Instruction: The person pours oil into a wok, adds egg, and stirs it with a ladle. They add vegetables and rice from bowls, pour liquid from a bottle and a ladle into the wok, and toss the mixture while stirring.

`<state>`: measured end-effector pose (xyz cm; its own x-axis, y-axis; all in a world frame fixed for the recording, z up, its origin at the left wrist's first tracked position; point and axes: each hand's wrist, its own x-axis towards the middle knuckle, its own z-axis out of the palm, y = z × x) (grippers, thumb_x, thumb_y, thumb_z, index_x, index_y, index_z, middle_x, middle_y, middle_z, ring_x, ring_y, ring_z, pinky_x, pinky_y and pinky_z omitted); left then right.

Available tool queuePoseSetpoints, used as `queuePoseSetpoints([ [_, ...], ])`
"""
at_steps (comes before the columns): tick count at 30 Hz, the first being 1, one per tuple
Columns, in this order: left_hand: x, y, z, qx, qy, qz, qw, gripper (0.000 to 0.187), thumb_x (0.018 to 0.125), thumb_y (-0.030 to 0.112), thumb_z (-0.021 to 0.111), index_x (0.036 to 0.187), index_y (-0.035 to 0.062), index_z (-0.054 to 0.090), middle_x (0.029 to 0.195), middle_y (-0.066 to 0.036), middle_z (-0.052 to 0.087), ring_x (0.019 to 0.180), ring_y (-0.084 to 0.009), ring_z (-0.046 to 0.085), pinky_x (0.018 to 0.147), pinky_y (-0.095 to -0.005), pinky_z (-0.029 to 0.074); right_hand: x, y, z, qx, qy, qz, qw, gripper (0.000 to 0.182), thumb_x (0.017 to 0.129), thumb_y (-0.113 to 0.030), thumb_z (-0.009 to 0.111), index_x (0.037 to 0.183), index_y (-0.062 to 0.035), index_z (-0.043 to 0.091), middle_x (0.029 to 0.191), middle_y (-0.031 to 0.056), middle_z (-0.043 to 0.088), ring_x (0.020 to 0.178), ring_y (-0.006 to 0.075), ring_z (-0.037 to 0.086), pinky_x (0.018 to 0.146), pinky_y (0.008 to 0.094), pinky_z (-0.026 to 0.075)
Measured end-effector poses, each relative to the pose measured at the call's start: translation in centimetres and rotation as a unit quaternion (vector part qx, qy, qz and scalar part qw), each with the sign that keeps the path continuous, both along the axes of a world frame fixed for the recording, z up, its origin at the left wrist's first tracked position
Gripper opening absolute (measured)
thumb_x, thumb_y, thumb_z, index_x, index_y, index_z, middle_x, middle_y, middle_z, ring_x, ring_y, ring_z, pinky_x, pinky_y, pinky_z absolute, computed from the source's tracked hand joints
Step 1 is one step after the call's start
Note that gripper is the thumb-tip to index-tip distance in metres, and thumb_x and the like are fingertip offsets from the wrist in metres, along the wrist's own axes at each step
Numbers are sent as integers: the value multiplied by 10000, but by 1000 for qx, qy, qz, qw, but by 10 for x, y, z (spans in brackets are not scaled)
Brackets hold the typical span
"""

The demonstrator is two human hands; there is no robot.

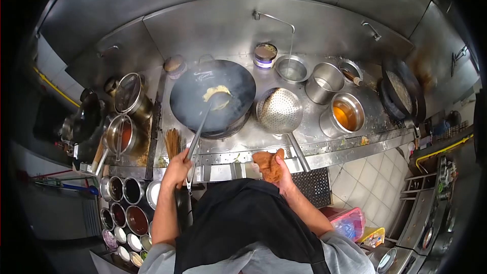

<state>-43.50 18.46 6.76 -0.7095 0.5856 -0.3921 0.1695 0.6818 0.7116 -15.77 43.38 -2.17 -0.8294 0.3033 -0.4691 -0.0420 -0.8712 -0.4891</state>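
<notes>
Beside the hazy wok (186, 94) rests a perforated strainer (282, 112), the hands (177, 169) (285, 176) clasping a ladle (202, 123) (left) and brown cloth (268, 166) (right).

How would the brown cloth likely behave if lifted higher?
The brown cloth is probably floppy, since it bunches into soft, irregular folds in the right hand. It is likely light, being a small bundle held in one hand. Its uneven, crumpled shape suggests little tendency to roll.
</notes>
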Motion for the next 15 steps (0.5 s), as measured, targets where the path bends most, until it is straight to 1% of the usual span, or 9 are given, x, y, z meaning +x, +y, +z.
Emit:
queuePoseSetpoints([
  [1,-22,1,-34,35,55,-45,997,554,870,107,614,1388,10,444,821,-161,647,677,-229,611,662,-329,487,-8,-8,1,0,-6,1,1000,635,885,-564,537,1302,-85,517,1150,95,631,1028,231,614,906,384,491],
  [3,-36,24,-37,10,67,-28,997,558,868,120,619,1389,17,447,851,-177,653,713,-251,626,690,-342,493,-28,-20,6,-26,-21,5,999,612,888,-580,518,1262,-96,538,1091,85,648,935,214,638,736,345,527],
  [4,-42,34,-36,-14,84,-14,996,562,866,132,624,1390,25,450,881,-193,659,749,-273,641,719,-354,499,-36,-21,1,-19,-23,5,1000,612,888,-580,518,1262,-96,538,1091,85,648,935,214,638,736,345,527],
  [6,-52,45,-58,37,96,17,995,563,864,145,628,1389,38,454,914,-210,662,805,-305,651,755,-373,500,-55,-19,-2,14,-13,83,996,578,887,-594,511,1204,-113,556,997,63,662,800,184,644,517,305,469],
  [7,-57,46,-69,77,110,48,990,564,862,158,632,1388,51,458,948,-228,664,861,-337,661,791,-391,501,-67,-24,2,27,-28,77,996,550,888,-609,498,1160,-136,565,910,39,663,702,162,629,407,271,369],
  [8,-61,48,-69,80,108,51,990,564,862,158,632,1388,51,458,948,-228,664,861,-337,661,791,-391,501,-83,-26,4,30,-31,79,996,550,888,-609,498,1160,-136,565,910,39,663,702,162,629,407,271,369],
  [10,-69,52,-63,33,110,51,992,555,858,169,635,1383,86,475,1010,-245,654,967,-375,644,833,-418,493,-110,-27,2,55,-46,86,994,564,888,-633,477,1163,-148,564,902,30,662,698,160,629,417,268,384],
  [11,-70,48,-63,34,108,53,992,555,858,169,635,1383,86,475,1010,-245,654,967,-375,644,833,-418,493,-124,-23,-11,66,-57,117,989,577,916,-621,414,1233,-156,540,989,41,666,767,169,637,432,276,405],
  [15,-75,15,-43,19,157,-53,986,553,831,153,649,1363,107,505,970,-223,667,924,-394,641,812,-434,498,-183,-19,-18,97,-125,141,977,582,912,-665,333,1190,-205,556,989,5,668,774,180,636,448,310,420],
])
